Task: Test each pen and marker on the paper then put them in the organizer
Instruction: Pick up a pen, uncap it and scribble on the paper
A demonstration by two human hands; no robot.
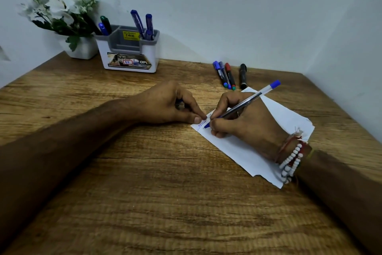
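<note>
While the right hand (246,122) has that clear blue pen (244,102) pinched between thumb and fingers, tip down on the near-left corner of the paper (237,151), which way is the organizer (153,56) from it? Trying to work out the drop-off. (deskrat)

Up and to the left, at the far edge of the table (144,192), well apart from the pen. The left hand (165,103) sits between them, so it's honestly the nearer hand to the organizer, but the pen's in the right one. Its long axis runs from the tip at lower left up to the blue end at upper right, so the tail points away from the organizer. My guess is the right hand has to carry it across, past the left hand, and stand it upright before it drops into a compartment. (inkblot)

What's the left hand doing though? (deskrat)

Thumb and forefinger press the paper's corner just beside the pen tip, other fingers curled in. Something dark is tucked in there. Could be the cap, but I can't tell, so I won't say whether it's holding anything. Four markers (227,76) lie side by side past the paper's far edge, near the right hand, so I'd judge those untested. Both outer compartments of the organizer already have pens standing in them. (inkblot)
</note>
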